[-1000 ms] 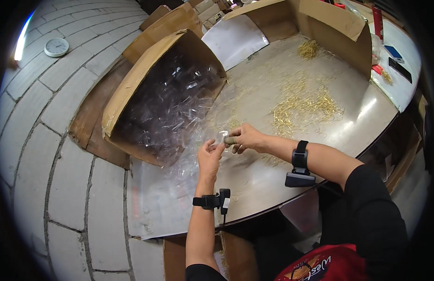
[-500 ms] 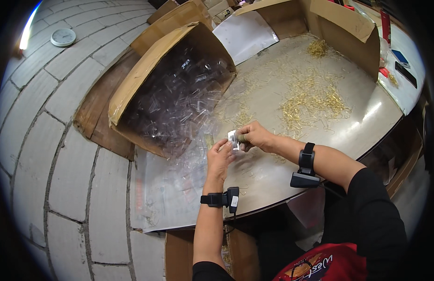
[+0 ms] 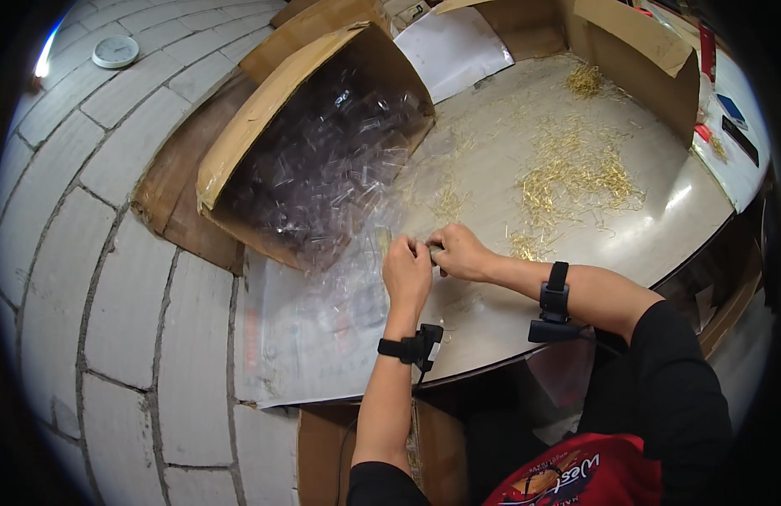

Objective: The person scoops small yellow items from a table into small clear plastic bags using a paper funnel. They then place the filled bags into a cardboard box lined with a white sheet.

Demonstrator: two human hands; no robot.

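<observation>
My left hand (image 3: 407, 271) and my right hand (image 3: 459, 252) meet over the front middle of the table, fingertips close together. Both are closed in a pinch, and whatever lies between them is hidden by the fingers. Something greenish, like a wrap, covers a right fingertip. Just left of my left hand, small clear plastic pieces (image 3: 344, 282) lie loose on a plastic sheet. They spread out from a tipped cardboard box (image 3: 238, 126) full of the same pieces. Beyond my right hand is a loose spread of thin gold-coloured wire hooks (image 3: 580, 173).
A tight clump of gold wire (image 3: 583, 82) sits near the standing cardboard wall (image 3: 630, 80) at the back. White paper (image 3: 452, 55) leans beside the box. Phone-like dark object (image 3: 740, 140) lies on a side table. An open carton (image 3: 441, 451) stands below the table's front edge.
My left hand has turned over and drawn in against the right, back upward. The small shiny clear piece seen between the hands is now out of sight. The view has shifted slightly.
</observation>
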